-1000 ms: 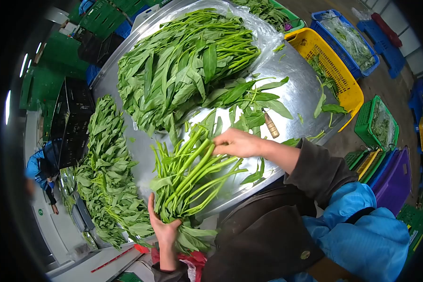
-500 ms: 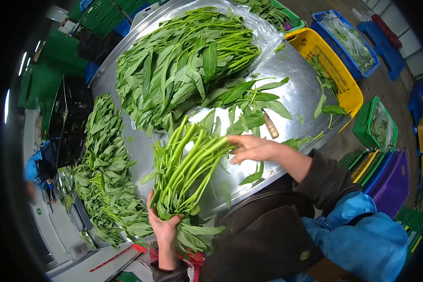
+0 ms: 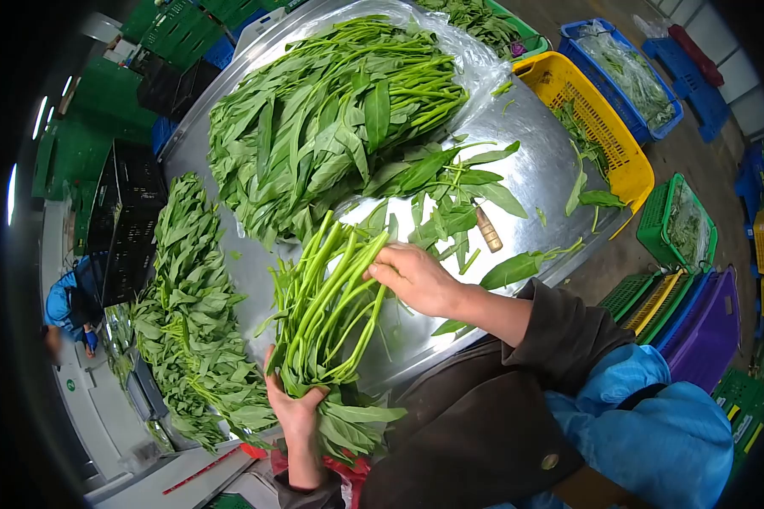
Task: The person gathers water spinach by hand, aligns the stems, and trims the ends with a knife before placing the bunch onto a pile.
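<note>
My left hand (image 3: 297, 410) is wrapped round the leafy lower part of a bunch of water spinach (image 3: 327, 305), whose cut stems point up and away from me. At the stem ends, my right hand (image 3: 409, 276) is closed on stalks along the bunch's right side, the fingertips partly hidden. Just beyond lies a large pile of water spinach (image 3: 314, 127) on the metal table (image 3: 560, 157). Loose leafy sprigs (image 3: 450, 182) are scattered right of the bunch. A wooden handle (image 3: 487, 229) rests among them; whatever it belongs to is hidden under leaves.
A long row of greens (image 3: 191, 314) lines the table's left side. At the right edge stands a yellow crate (image 3: 628, 157) with leaves inside, beside a blue crate (image 3: 666, 123) and a green crate (image 3: 654, 220). A person in blue (image 3: 64, 297) is at far left.
My right hand has moved left and slightly down, closing on the stalks at the bunch's right side. A short stem piece now shows near the wooden handle. My left hand keeps its hold.
</note>
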The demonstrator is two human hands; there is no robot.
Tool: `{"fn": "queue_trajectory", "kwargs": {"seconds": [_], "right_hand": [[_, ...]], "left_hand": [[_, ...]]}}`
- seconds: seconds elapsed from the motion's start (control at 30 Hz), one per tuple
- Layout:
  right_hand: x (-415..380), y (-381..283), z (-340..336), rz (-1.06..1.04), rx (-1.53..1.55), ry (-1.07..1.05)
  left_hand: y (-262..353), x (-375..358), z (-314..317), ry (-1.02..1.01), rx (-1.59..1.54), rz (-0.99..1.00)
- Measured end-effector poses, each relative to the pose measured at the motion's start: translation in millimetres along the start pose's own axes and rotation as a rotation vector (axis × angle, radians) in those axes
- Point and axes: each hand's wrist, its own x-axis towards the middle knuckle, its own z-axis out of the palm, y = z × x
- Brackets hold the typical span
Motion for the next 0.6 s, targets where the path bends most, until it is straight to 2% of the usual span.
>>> {"fn": "queue_trajectory", "kwargs": {"seconds": [0.07,0.17,0.33,0.37,0.4,0.43,0.47,0.5,0.53,0.57,0.6], "right_hand": [[1,2,6,-0.048,-0.092,0.048],[1,4,14,0.01,-0.151,0.159],[3,17,13,0.266,0.289,0.237],[5,22,7,0.27,0.245,0.303],[10,51,1,-0.023,0.095,0.338],[15,39,-19,0.163,0.389,0.38],[21,65,-33,0.131,0.4,0.502],[30,85,-65,0.162,0.303,0.484],[28,59,-85,0.184,-0.179,0.572],[22,64,-96,0.001,-0.913,0.689],[18,61,-95,0.017,-0.877,0.633]], "left_hand": [[-1,-2,2,-0.001,0.003,0.019],[1,-5,10,0.002,-0.06,-0.015],[-1,-8,8,0.004,-0.031,-0.037],[-4,-8,5,0.004,-0.031,-0.038],[-8,-7,0,0.005,-0.031,-0.065],[-11,-7,-5,0.008,-0.03,-0.094],[-11,-9,-7,0.029,-0.011,-0.081],[-11,-11,-13,0.033,-0.009,-0.082],[-11,-12,-20,0.023,-0.023,-0.124],[-10,-12,-23,0.009,-0.038,-0.164],[-7,-12,-17,0.051,-0.032,-0.108]]}}
